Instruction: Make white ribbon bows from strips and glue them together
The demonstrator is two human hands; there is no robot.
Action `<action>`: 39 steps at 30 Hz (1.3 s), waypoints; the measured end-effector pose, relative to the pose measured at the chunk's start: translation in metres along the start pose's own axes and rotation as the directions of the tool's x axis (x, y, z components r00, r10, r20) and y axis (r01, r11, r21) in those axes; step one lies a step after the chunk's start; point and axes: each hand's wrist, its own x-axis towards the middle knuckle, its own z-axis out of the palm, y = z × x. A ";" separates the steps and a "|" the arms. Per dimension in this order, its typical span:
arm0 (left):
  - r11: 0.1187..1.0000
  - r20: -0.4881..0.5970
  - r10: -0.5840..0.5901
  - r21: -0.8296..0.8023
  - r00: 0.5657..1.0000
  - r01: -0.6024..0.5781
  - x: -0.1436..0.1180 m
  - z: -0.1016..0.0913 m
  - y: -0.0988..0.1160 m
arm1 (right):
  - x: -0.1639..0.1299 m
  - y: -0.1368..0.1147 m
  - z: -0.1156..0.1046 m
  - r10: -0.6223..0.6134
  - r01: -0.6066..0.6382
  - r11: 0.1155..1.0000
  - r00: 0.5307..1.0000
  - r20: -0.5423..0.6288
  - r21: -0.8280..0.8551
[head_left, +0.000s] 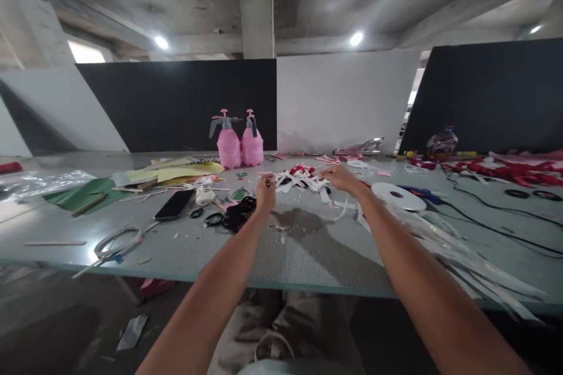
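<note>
A pile of short white and red ribbon strips (301, 179) lies on the grey table in front of me. My left hand (266, 192) is at the left edge of the pile, fingertips pinched together; what is between them is too small to name. At the pile's right side my right hand (341, 178) has its fingers bent together near the white strips, and any held piece is hidden. Below that hand, a curled white strip (342, 210) lies on the table. Close to my left wrist is a heap of black elastic bands (237, 214).
Two pink spray bottles (229, 148) stand at the back. To the left are a phone (175, 205), yellow sheets (189, 171) and a coil of clear tubing (118, 242). A white ribbon roll (398, 196), a blue glue gun (422, 194) and its black cable (497, 225) lie right.
</note>
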 end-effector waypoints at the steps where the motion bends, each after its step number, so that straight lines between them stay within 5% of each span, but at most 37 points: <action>1: 0.993 -0.011 0.080 0.088 0.997 -0.079 0.000 -0.002 0.000 | 0.002 -0.003 0.005 -0.001 0.001 1.000 1.000 0.000 0.017; 4: 0.929 0.048 0.271 0.248 0.961 -0.274 -0.004 -0.006 0.003 | 0.006 -0.013 0.022 -0.036 0.039 0.998 0.998 -0.049 0.057; 7: 0.895 0.168 0.349 0.232 0.922 -0.381 -0.010 -0.005 0.009 | 0.004 -0.023 0.042 -0.127 0.130 0.990 0.990 -0.053 0.057; 11: 0.913 0.347 0.310 0.150 0.885 -0.379 -0.013 0.000 0.012 | -0.009 -0.027 0.068 -0.266 0.273 0.958 0.960 -0.091 0.086; 16: 0.940 0.520 0.223 0.107 0.824 -0.322 -0.013 0.004 0.010 | -0.024 -0.019 0.083 -0.279 0.281 0.960 0.954 -0.107 0.009; 25: 0.973 0.504 0.169 0.050 0.847 -0.224 -0.010 0.007 0.004 | -0.026 -0.020 0.085 -0.253 0.251 0.967 0.957 -0.143 -0.028; 34: 0.960 0.361 0.218 0.089 0.907 -0.266 -0.007 0.003 0.000 | -0.027 -0.018 0.089 -0.267 0.268 0.961 0.963 -0.022 0.063; 39: 0.966 0.378 0.192 0.088 0.906 -0.242 -0.007 0.001 0.000 | -0.026 -0.015 0.088 -0.237 0.237 0.971 0.971 -0.025 -0.018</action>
